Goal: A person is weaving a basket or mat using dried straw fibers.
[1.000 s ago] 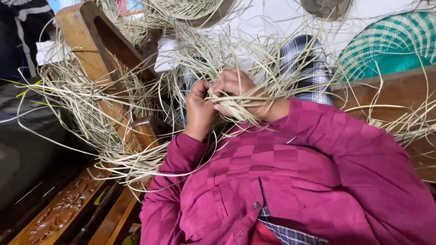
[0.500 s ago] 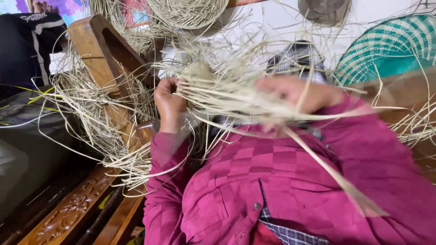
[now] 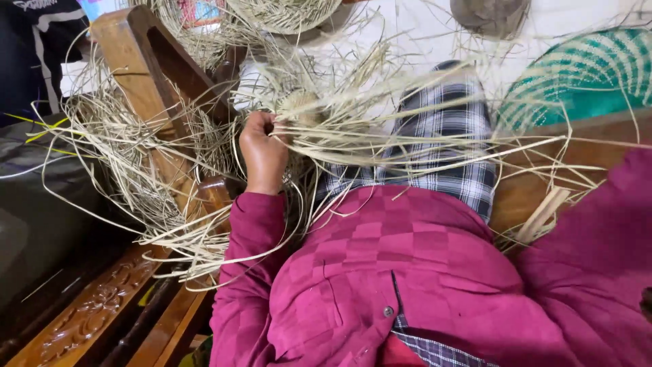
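Left hand [image 3: 263, 153] clamped on pale straw strands [image 3: 380, 139]; right hand out of view; woven basket [image 3: 288, 12] beyond.

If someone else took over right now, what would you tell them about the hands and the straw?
Left hand: closed around a bundle of pale straw strips that fan out rightward across the lap.
Right hand: out of view; only its magenta sleeve shows.
More loose straw is heaped around the carved wooden chair arm.
A green woven piece lies at upper right.
How much weaving is finished cannot be told.
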